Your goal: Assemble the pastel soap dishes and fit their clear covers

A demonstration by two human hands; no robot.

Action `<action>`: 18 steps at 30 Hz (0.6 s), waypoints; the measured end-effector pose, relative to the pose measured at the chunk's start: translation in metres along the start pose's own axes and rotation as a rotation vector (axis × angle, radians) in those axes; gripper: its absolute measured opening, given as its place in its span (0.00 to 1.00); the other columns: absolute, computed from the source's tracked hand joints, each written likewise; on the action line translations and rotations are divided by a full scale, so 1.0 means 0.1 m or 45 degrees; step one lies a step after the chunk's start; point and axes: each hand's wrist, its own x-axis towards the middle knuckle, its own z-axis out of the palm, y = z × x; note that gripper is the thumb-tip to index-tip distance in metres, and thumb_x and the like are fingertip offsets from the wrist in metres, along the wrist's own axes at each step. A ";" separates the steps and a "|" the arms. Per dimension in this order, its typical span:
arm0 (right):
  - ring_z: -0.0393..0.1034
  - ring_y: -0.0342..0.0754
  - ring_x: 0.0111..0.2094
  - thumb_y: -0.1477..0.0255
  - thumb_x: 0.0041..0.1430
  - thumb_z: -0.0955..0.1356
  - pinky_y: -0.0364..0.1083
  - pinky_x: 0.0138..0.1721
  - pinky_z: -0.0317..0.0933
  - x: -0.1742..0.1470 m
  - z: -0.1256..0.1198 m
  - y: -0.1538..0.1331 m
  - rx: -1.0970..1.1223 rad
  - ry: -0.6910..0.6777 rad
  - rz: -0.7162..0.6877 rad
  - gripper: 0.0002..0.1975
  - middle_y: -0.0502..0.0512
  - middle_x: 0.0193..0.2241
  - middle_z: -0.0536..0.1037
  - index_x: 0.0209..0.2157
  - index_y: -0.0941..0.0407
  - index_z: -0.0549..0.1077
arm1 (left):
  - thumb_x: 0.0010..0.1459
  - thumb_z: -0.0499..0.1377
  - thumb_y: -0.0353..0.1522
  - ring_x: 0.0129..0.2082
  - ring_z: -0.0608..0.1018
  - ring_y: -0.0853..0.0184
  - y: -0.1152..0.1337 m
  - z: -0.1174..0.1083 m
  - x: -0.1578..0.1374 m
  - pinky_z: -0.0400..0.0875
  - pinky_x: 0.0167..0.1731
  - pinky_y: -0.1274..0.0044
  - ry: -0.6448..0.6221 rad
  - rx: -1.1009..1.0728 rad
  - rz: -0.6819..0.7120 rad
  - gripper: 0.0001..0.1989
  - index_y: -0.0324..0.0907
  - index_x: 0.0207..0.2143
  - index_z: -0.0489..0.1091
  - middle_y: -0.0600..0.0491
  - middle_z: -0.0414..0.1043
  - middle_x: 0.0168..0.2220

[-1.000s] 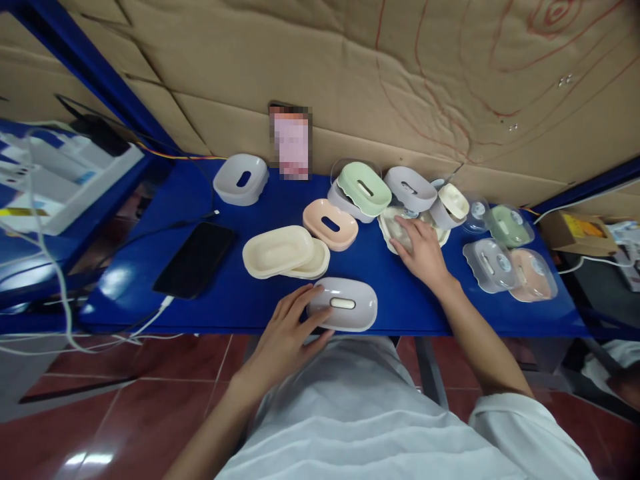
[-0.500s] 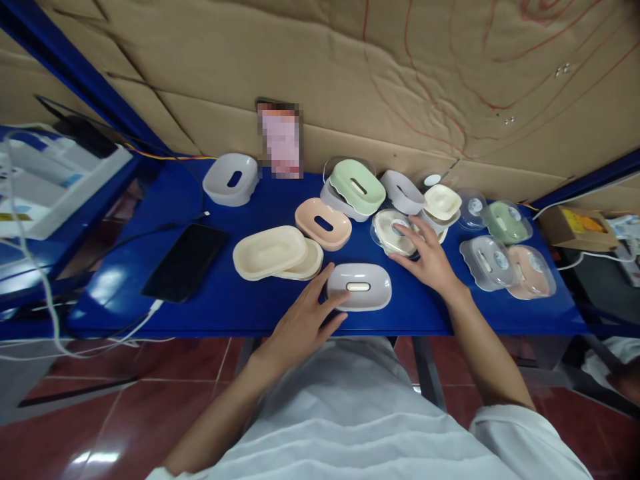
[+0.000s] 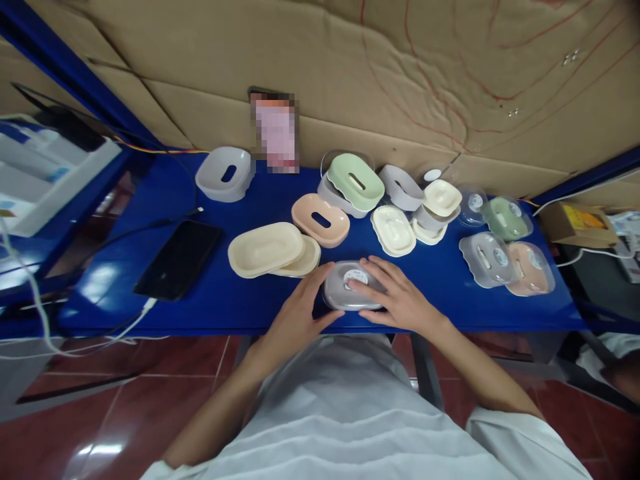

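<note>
A lilac-grey soap dish (image 3: 334,298) lies at the table's front edge, with a clear lid (image 3: 356,268) bearing a round white sticker over it. My left hand (image 3: 297,310) grips the dish's left end between thumb and fingers. From the right, my right hand (image 3: 400,293) holds the lid, its fingers spread across the top and along the front side. Whether the lid is fully seated cannot be seen. Just behind are a peach dish (image 3: 340,227), stacked cream dishes (image 3: 260,250) and a cream scalloped dish (image 3: 393,232).
Lidded dishes in grey (image 3: 483,263), peach (image 3: 533,273) and green (image 3: 507,220) lie at the right. A green dish (image 3: 355,177) sits on a grey one at the back. A black phone (image 3: 177,260) with a white cable lies left, and a cardboard wall (image 3: 200,100) stands behind.
My right hand has brought the clear lid from over the cream scalloped dish leftward and nearer, onto the lilac-grey soap dish. My left hand stays at that dish's left end.
</note>
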 end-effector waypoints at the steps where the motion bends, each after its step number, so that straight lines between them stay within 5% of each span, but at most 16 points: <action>1: 0.56 0.68 0.76 0.58 0.71 0.73 0.71 0.72 0.61 0.00 0.01 0.01 -0.017 0.009 -0.008 0.33 0.64 0.75 0.64 0.74 0.44 0.66 | 0.69 0.68 0.38 0.76 0.66 0.50 0.00 0.00 0.00 0.68 0.72 0.56 -0.007 -0.001 0.007 0.43 0.53 0.78 0.50 0.42 0.59 0.77; 9: 0.64 0.62 0.71 0.56 0.70 0.74 0.64 0.69 0.68 0.05 -0.06 0.00 0.058 -0.012 -0.030 0.33 0.65 0.71 0.68 0.72 0.46 0.68 | 0.70 0.67 0.37 0.77 0.65 0.53 -0.02 -0.03 0.00 0.66 0.74 0.57 -0.031 0.013 0.064 0.42 0.54 0.78 0.49 0.44 0.59 0.77; 12: 0.67 0.63 0.69 0.56 0.69 0.75 0.64 0.67 0.69 -0.15 -0.23 0.04 0.013 0.104 0.014 0.33 0.64 0.69 0.70 0.72 0.45 0.69 | 0.72 0.65 0.39 0.78 0.63 0.51 -0.01 -0.02 -0.02 0.66 0.74 0.56 -0.031 0.058 0.051 0.42 0.54 0.79 0.46 0.43 0.55 0.79; 15: 0.68 0.66 0.68 0.55 0.65 0.77 0.66 0.66 0.68 -0.59 -0.57 0.39 -0.137 0.341 0.270 0.37 0.65 0.69 0.70 0.72 0.45 0.69 | 0.75 0.61 0.40 0.77 0.64 0.53 0.02 -0.03 -0.02 0.66 0.73 0.56 -0.030 0.071 0.045 0.38 0.54 0.79 0.47 0.43 0.57 0.78; 18: 0.70 0.66 0.66 0.49 0.61 0.78 0.60 0.68 0.64 -1.13 -0.98 1.11 -0.477 0.595 0.675 0.38 0.74 0.65 0.72 0.67 0.53 0.76 | 0.76 0.60 0.40 0.76 0.66 0.54 0.05 -0.04 -0.01 0.67 0.73 0.57 -0.034 0.074 0.042 0.33 0.53 0.77 0.52 0.44 0.60 0.76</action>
